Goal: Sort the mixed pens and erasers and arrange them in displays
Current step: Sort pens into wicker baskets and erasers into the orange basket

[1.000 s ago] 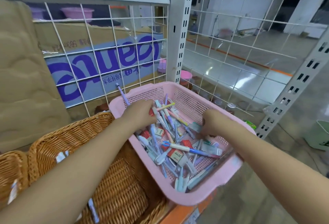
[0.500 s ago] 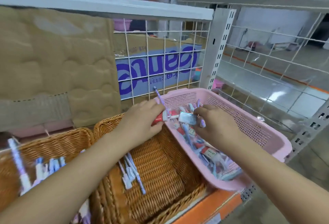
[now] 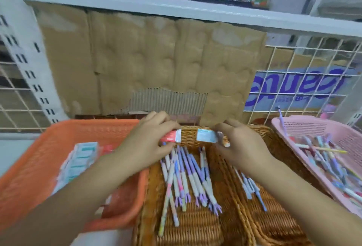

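Since half a second ago, both hands have been carried left, out of the pink basket point(image 3: 313, 126), and are now held over the far rim of the wicker basket point(image 3: 195, 226) where sorted pens point(image 3: 188, 177) are laid. A red eraser point(image 3: 169, 136) is pinched by the curled fingers of the left hand point(image 3: 148, 140). A blue-and-white eraser point(image 3: 206, 135) is gripped at one end by the right hand point(image 3: 241, 144). Something small and blurred is also tucked under its fingers.

The erasers are judged light, small and blocky, soft rubber in slick sleeves that may slip, so the long sides are best pinched. Wrapped erasers point(image 3: 82, 155) are stacked in the smooth orange basket point(image 3: 94, 123) just to the left. The pens are thin, stiff and likely to roll on the ribbed weave.
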